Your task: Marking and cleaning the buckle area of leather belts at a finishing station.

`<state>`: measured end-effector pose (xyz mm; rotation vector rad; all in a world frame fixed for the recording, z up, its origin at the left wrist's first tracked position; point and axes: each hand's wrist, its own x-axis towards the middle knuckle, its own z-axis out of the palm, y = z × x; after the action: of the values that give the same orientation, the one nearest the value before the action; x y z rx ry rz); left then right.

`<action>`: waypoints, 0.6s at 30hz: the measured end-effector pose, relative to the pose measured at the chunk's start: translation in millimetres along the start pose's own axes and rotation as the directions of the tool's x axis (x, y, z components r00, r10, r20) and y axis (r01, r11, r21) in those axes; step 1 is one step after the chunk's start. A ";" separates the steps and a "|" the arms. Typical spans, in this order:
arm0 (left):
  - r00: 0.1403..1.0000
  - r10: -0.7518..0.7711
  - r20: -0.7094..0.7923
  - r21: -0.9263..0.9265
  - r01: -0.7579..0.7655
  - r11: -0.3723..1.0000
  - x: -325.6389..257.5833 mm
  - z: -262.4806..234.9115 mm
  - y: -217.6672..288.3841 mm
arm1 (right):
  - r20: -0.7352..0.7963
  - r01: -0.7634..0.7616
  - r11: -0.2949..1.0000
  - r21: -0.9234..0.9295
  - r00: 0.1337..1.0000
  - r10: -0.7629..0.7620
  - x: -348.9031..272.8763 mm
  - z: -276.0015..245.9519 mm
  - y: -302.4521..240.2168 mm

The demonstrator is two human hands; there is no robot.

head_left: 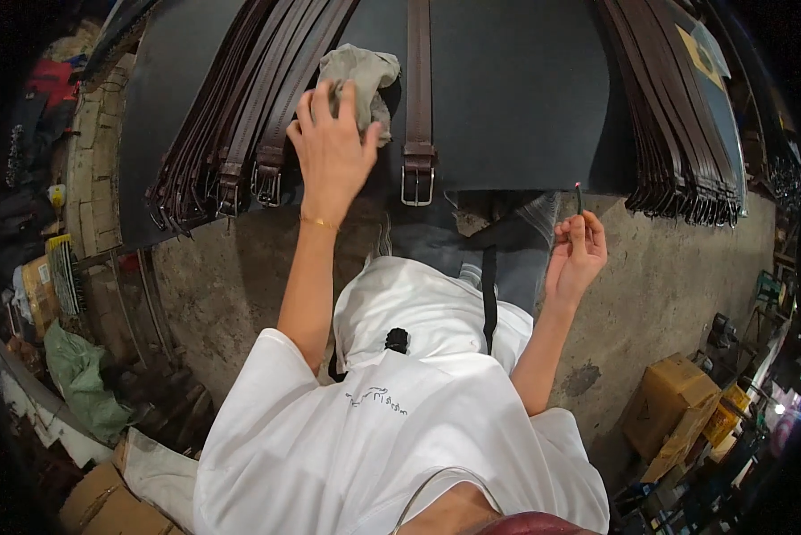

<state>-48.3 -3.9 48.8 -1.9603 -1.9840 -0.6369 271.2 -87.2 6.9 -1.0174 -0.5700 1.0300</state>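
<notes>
My left hand (333,160) reaches over a crumpled grey cloth (365,69) on the dark table; its fingers are spread, with the fingertips at the cloth. To the right of the cloth, a single brown leather belt (418,98) lies straight, its metal buckle (417,185) at the near table edge. Beyond the near edge, on the right, my right hand (579,259) is closed on a thin dark stick (580,198), held upright. The stick has a small pinkish-red tip; its exact kind cannot be made out.
Many brown belts lie in a row on the table's left (267,98), another bundle (677,134) on its right, buckles toward me. The dark tabletop (516,98) spans between them. Cardboard boxes (672,406) stand on the floor at right; a green sack (84,379) lies at left.
</notes>
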 end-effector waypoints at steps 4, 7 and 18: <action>0.983 0.020 0.181 -0.668 0.108 0.736 4.6 30.2 -5.4 | -0.012 0.013 0.999 0.034 1.000 -0.012 6.3 -8.3 5.2; 0.906 0.189 0.379 -0.711 0.155 0.686 12.1 31.6 12.9 | -0.033 -0.003 1.000 0.027 0.999 0.004 -2.0 -12.1 4.0; 0.742 0.403 0.536 -0.682 0.099 0.724 44.9 47.2 4.2 | -0.034 0.012 0.999 0.044 0.999 -0.010 0.7 -7.1 1.7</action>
<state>-40.9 58.4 30.6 -3.1598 -2.0480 -0.7720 276.4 -89.3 2.1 -0.9905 -0.5227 1.0097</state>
